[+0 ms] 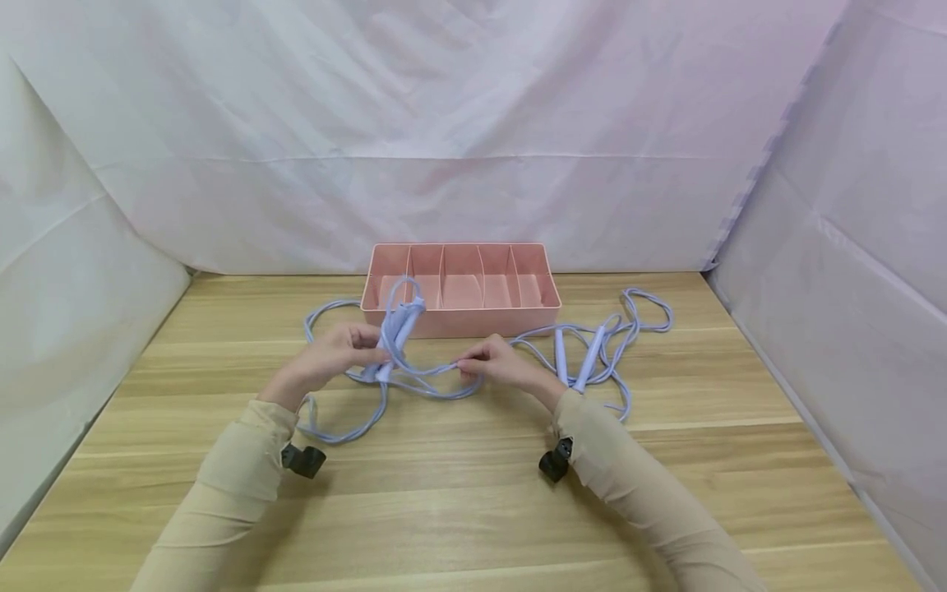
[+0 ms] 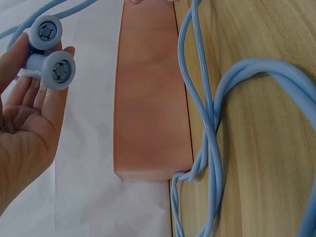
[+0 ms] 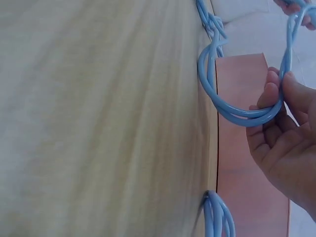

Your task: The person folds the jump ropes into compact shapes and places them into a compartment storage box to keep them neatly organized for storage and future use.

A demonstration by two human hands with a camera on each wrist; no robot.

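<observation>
My left hand (image 1: 333,355) grips the two light-blue handles of a jump rope (image 1: 402,325) side by side, raised above the table in front of the pink box. In the left wrist view the round ends of these handles (image 2: 60,71) face the camera, with thumb and fingers around them. Between thumb and fingertips, my right hand (image 1: 505,366) pinches the doubled blue cord (image 3: 242,117) of the same rope, to the right of the handles. Part of the cord hangs in a loop between the hands, and more loops lie on the table at left.
A pink box (image 1: 484,322) with several compartments stands at the back of the wooden table (image 1: 473,510), against a white cloth. At right lies a second blue jump rope (image 1: 589,358), its two handles next to tangled cord. Each wrist bears a small black camera (image 1: 553,462).
</observation>
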